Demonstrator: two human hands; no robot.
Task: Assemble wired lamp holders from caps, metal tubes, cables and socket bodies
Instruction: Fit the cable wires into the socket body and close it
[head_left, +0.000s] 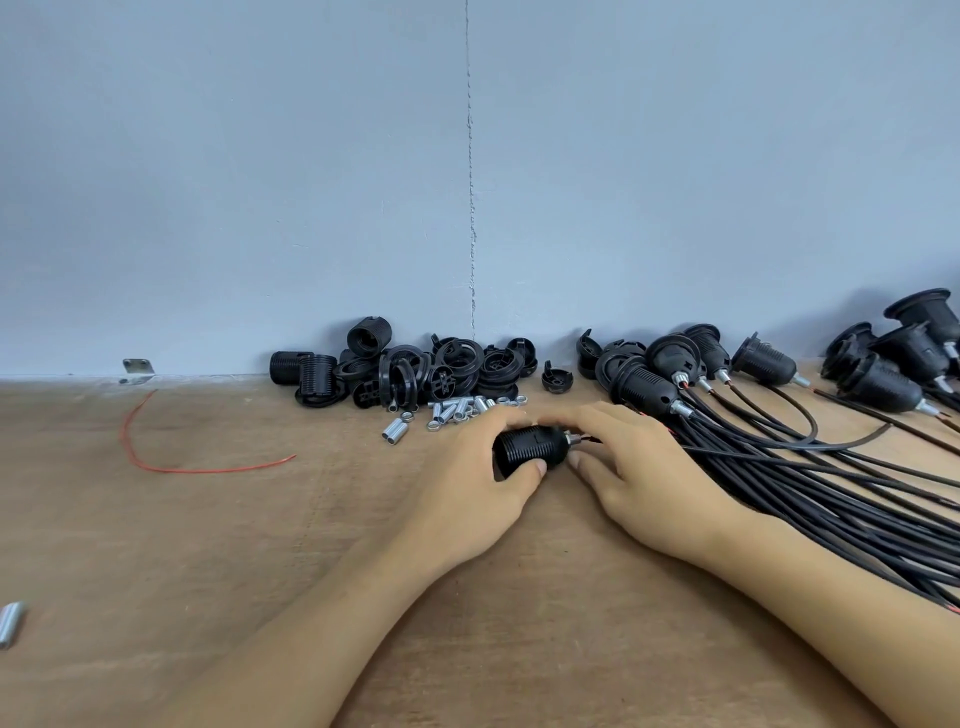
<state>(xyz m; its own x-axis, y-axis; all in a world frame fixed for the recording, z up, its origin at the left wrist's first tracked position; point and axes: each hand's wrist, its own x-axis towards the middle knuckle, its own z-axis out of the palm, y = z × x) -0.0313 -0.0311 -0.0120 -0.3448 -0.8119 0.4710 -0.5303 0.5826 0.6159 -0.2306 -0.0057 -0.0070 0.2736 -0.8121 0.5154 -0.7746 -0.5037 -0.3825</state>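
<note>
Black ribbed plastic socket body (524, 447): grips it with left hand (467, 493), pinches its silver metal tube (570, 439) with right hand (644, 483), likely tightening; next calls for firm twisting.

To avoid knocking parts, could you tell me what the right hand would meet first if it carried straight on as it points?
Most likely the black socket body gripped by the left hand, lying just ahead of the right hand.

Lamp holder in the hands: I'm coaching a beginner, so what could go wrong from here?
1. The cable could snag: the right hand pinches the metal end of the lamp holder right beside the tangled cables.
2. The left hand lies right by the loose metal tubes; a nudge might scatter them.
</note>
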